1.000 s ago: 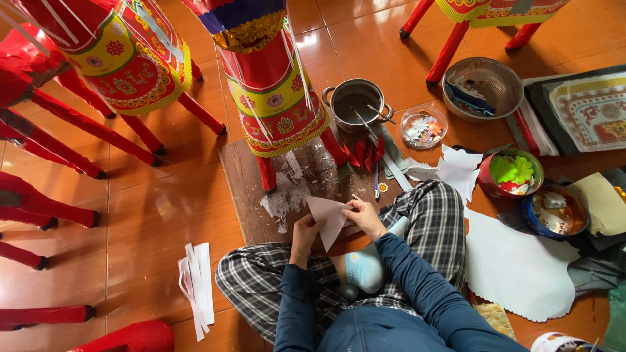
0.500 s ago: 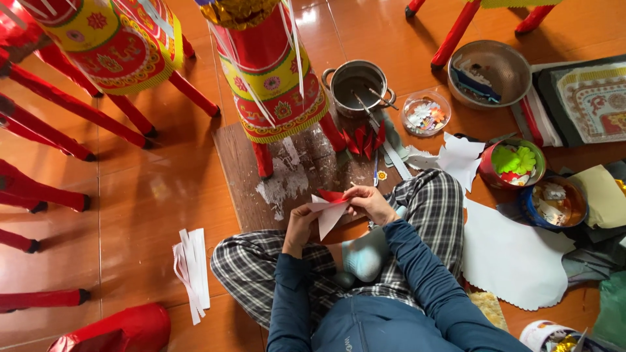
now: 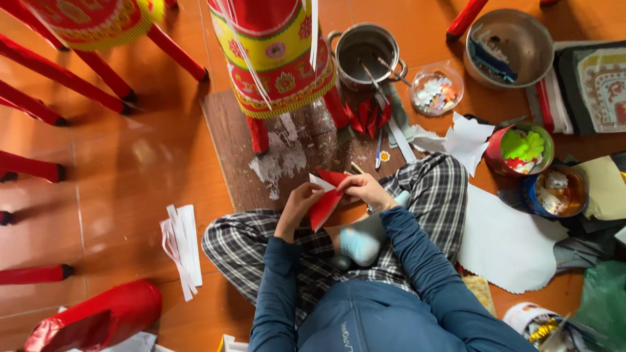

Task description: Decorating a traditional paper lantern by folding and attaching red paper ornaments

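Hands meet over the lap: the left hand (image 3: 297, 205) pinches the lower edge of a folded red paper piece (image 3: 326, 195), and the right hand (image 3: 365, 189) grips its upper corner, above the brown board (image 3: 228, 143) on the floor. Folding well likely means lining up the edges first, then pressing the crease firmly with a thumb.

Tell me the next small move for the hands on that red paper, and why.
Probably press the fold flat: both the left hand and the right hand pinch the red paper, which stands half-folded in a pointed shape, like the folded red pieces lying by the pot.
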